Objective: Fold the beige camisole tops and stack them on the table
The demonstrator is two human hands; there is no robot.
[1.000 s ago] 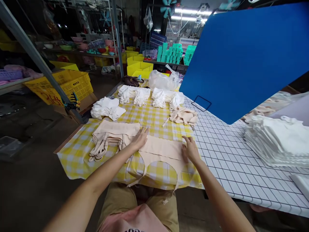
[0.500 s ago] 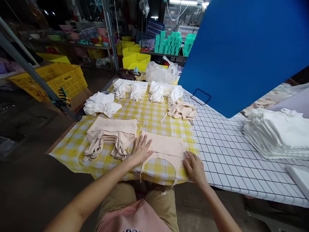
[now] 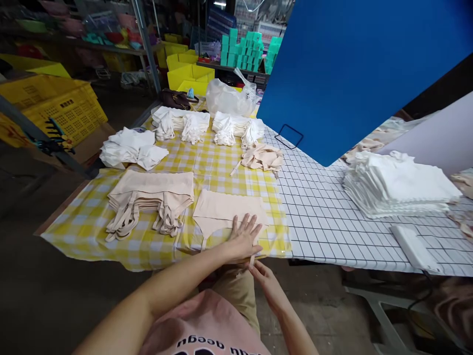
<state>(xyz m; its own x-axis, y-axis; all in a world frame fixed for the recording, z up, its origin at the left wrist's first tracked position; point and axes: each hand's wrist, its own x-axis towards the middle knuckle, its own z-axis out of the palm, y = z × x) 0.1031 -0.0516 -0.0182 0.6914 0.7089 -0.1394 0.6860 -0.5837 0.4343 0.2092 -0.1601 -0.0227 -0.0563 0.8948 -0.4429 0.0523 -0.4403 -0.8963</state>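
A beige strappy top (image 3: pixel 225 207) lies spread flat on the yellow checked cloth at the table's front. My left hand (image 3: pixel 244 240) rests flat on its lower right part, fingers spread. Just past the table edge, my right hand (image 3: pixel 264 276) pinches a shoulder strap (image 3: pixel 252 261) of this top. The other strap hangs down on the left, its end hidden behind my left forearm. To the left sits a stack of folded beige tops (image 3: pixel 151 187), straps bunched at its front.
Behind are folded white stacks (image 3: pixel 236 123), a loose white pile (image 3: pixel 131 148) and a crumpled beige garment (image 3: pixel 263 157). A blue board (image 3: pixel 343 74) leans over the grid cloth at right. Further right are white garments (image 3: pixel 399 182) and a white power strip (image 3: pixel 416 249). A yellow crate (image 3: pixel 55 108) stands left.
My left hand has moved from the top's left side to its lower right. My right hand has left the right edge and come down to the strap. The view has shifted right.
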